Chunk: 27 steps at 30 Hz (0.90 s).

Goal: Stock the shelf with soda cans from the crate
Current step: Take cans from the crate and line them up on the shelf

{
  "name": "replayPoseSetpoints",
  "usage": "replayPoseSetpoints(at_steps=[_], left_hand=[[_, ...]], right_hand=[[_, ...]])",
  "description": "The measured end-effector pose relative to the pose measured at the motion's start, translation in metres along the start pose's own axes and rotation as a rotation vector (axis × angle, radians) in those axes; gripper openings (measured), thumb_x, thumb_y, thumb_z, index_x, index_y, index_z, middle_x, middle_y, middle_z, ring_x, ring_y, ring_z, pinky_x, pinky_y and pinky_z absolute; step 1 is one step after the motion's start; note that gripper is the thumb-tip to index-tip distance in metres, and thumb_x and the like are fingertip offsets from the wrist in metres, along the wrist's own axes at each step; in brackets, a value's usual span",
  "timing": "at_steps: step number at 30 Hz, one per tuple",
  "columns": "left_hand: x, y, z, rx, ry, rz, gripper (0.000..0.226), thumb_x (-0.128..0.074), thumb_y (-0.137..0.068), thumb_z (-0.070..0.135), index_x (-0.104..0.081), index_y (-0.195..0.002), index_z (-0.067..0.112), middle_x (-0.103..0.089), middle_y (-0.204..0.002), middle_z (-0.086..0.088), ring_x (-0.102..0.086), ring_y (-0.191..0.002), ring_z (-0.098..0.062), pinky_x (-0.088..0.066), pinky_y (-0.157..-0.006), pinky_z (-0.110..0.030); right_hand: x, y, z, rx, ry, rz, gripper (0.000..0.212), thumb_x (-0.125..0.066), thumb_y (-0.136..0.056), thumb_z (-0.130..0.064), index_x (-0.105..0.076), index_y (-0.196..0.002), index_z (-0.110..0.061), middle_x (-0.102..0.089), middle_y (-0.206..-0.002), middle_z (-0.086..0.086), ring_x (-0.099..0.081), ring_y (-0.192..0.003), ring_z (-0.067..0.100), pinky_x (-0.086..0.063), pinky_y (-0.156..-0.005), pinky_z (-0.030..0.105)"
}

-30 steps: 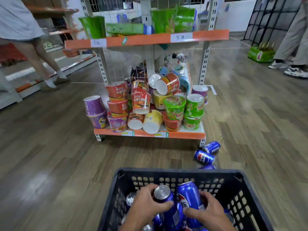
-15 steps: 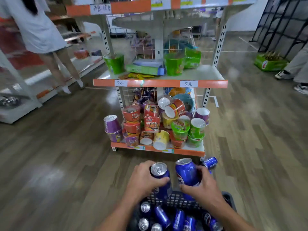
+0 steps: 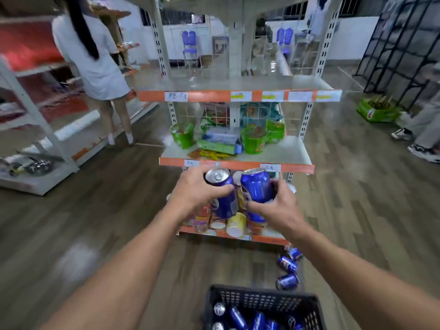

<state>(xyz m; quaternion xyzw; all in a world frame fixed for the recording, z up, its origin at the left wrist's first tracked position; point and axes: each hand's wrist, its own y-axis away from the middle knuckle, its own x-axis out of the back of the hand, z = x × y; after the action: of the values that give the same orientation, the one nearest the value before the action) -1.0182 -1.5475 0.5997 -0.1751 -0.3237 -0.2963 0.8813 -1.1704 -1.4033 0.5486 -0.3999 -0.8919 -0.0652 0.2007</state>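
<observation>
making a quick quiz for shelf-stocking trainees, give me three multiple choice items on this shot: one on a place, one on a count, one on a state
1. Where is the crate?
A. on the floor
B. on the top shelf
C. in a person's arms

2. How many loose cans lie on the floor beside the shelf's corner?
A. none
B. three
C. eight

3. What is the left hand doing?
A. hanging idle
B. gripping a blue can
C. pressing a price label

Key: 1 A, it sits on the wood floor; 2 B, three blue cans lie there; 3 B, fingers curl round the can, as the right hand does with the other can.
</observation>
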Motion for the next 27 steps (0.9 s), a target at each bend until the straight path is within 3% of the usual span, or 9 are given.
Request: replayPoseSetpoints(at_steps=[5,7,9,11,13,17,20,23,27], left_hand=[[0.063,-0.018,0.056,-0.045,-0.007,0.066,0.042,-0.085,-0.066,0.047,-0.07,-0.1,0.027,-0.073,-0.094,0.012,-0.068,-0.087,-0.004,-0.055,-0.07,-0.025],[0.085,-0.024,0.074,-0.046,-0.017,0.08,0.054,-0.084,-0.063,0.053,-0.068,-0.107,0.025,-0.072,-0.1,0.01,-0.069,-0.091,-0.008,-0.058,-0.075,-0.033],[0.106,-0.031,0.091,-0.046,-0.006,0.102,0.057,-0.085,-0.062,0.053,-0.066,-0.107,0.023,-0.072,-0.102,0.008,-0.069,-0.092,-0.01,-0.059,-0.072,-0.033],[0.126,-0.038,0.109,-0.059,-0.028,0.123,0.048,-0.086,-0.066,0.049,-0.067,-0.103,0.024,-0.072,-0.1,0.009,-0.068,-0.091,-0.009,-0.052,-0.065,-0.023],[0.144,-0.046,0.124,-0.075,-0.014,0.137,0.035,-0.087,-0.066,0.045,-0.068,-0.091,0.028,-0.073,-0.093,0.011,-0.069,-0.09,-0.009,-0.052,-0.065,-0.024],[0.173,-0.061,0.149,-0.061,0.013,0.194,0.067,-0.076,-0.044,0.066,-0.068,-0.096,0.024,-0.074,-0.091,0.007,-0.071,-0.086,-0.011,-0.06,-0.073,-0.04],[0.189,-0.071,0.163,-0.058,0.011,0.201,0.066,-0.073,-0.043,0.068,-0.069,-0.092,0.025,-0.074,-0.085,0.008,-0.071,-0.08,-0.01,-0.058,-0.064,-0.037],[0.199,-0.082,0.17,-0.052,-0.01,0.212,0.065,-0.074,-0.043,0.069,-0.068,-0.091,0.025,-0.074,-0.087,0.008,-0.071,-0.081,-0.009,-0.06,-0.069,-0.036],[0.207,-0.096,0.167,-0.037,0.002,0.188,0.071,-0.075,-0.043,0.069,-0.068,-0.095,0.022,-0.074,-0.091,0.006,-0.071,-0.083,-0.01,-0.054,-0.062,-0.03]], right_hand=[[0.025,-0.009,-0.08,0.056,-0.025,0.028,0.076,-0.08,-0.041,-0.049,-0.051,-0.108,-0.027,-0.064,-0.098,-0.011,-0.065,-0.089,0.009,-0.057,-0.082,0.037],[0.036,-0.013,-0.106,0.066,-0.034,0.027,0.078,-0.081,-0.041,-0.051,-0.051,-0.109,-0.027,-0.065,-0.1,-0.009,-0.066,-0.09,0.011,-0.057,-0.084,0.041],[0.045,-0.019,-0.13,0.074,-0.036,0.03,0.081,-0.082,-0.04,-0.053,-0.052,-0.11,-0.026,-0.066,-0.101,-0.008,-0.067,-0.091,0.013,-0.058,-0.084,0.043],[0.053,-0.026,-0.154,0.097,-0.033,0.039,0.08,-0.082,-0.04,-0.053,-0.053,-0.109,-0.027,-0.067,-0.1,-0.008,-0.067,-0.09,0.013,-0.058,-0.083,0.043],[0.058,-0.034,-0.176,0.124,-0.053,0.046,0.075,-0.083,-0.043,-0.049,-0.053,-0.108,-0.026,-0.067,-0.099,-0.006,-0.066,-0.088,0.014,-0.058,-0.082,0.041],[0.068,-0.047,-0.214,0.186,-0.075,0.041,0.062,-0.089,-0.058,-0.033,-0.054,-0.109,-0.021,-0.066,-0.096,-0.006,-0.065,-0.086,0.011,-0.054,-0.074,0.028],[0.072,-0.059,-0.233,0.222,-0.083,0.019,0.062,-0.088,-0.06,-0.03,-0.055,-0.111,-0.021,-0.066,-0.096,-0.007,-0.065,-0.086,0.01,-0.054,-0.073,0.026],[0.073,-0.074,-0.245,0.244,-0.087,0.013,0.063,-0.088,-0.06,-0.03,-0.054,-0.112,-0.021,-0.066,-0.096,-0.007,-0.065,-0.086,0.009,-0.056,-0.077,0.03],[0.071,-0.095,-0.253,0.254,-0.101,-0.016,0.065,-0.089,-0.059,-0.028,-0.054,-0.113,-0.021,-0.067,-0.097,-0.007,-0.066,-0.086,0.01,-0.058,-0.079,0.033]])
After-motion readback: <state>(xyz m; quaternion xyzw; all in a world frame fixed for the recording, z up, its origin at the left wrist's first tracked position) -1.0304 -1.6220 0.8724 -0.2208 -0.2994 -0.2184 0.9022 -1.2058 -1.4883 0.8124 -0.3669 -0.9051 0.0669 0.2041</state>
